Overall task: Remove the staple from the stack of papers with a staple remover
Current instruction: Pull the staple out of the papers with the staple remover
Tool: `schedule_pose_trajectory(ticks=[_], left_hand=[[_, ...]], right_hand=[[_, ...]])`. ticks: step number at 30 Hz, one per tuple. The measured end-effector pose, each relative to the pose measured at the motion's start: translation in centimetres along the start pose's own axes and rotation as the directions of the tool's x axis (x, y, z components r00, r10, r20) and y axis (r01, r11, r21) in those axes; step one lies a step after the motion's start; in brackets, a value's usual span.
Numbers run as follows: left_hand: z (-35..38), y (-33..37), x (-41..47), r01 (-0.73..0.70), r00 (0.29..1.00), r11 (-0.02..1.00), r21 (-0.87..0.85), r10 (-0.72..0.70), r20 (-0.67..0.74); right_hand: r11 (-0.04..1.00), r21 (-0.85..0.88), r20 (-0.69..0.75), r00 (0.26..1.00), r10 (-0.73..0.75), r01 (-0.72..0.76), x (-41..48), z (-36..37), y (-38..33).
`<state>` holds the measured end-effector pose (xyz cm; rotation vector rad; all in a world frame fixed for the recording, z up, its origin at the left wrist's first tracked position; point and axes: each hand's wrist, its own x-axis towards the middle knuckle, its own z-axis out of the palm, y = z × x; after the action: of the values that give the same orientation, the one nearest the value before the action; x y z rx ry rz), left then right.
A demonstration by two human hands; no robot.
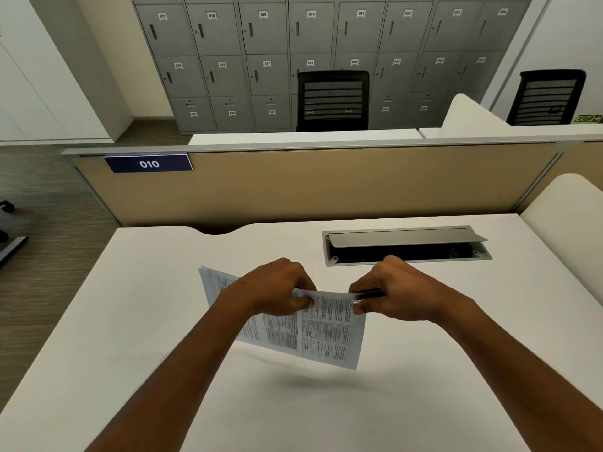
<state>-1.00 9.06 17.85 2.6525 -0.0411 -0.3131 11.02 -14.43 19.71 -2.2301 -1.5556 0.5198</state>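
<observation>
White desk (130, 321), grey lockers (261, 60) — beige partition (326, 184)

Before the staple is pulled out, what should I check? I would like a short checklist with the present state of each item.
1. Grip on the sheets: ok, the left hand pinches the stack of papers.
2. Tool in hand: ok, the right hand holds the staple remover.
3. Tool at the corner: ok, it meets the stack's upper right corner.
4. Tool hooked under the staple: cannot tell, the staple is hidden.
5. Stack resting on the desk: not ok, it is held above it.
</observation>
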Motion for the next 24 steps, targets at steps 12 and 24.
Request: schedule_pose_trajectory(ticks=[12, 24], left_hand=[[0.1, -0.8, -0.8, -0.017, 0.998, 0.973, -0.231, 0.004, -0.057], [0.6, -1.6, -2.3, -0.126, 0.98, 0.637, -0.761, -0.041, -0.196]], right_hand=[[0.736, 0.673, -0.299, 0.882, 0.364, -0.076, -3.1, 1.5, 4.1], [0.294, 0.95, -0.154, 0.663, 0.733, -0.105, -3.2, 7.6, 7.8]])
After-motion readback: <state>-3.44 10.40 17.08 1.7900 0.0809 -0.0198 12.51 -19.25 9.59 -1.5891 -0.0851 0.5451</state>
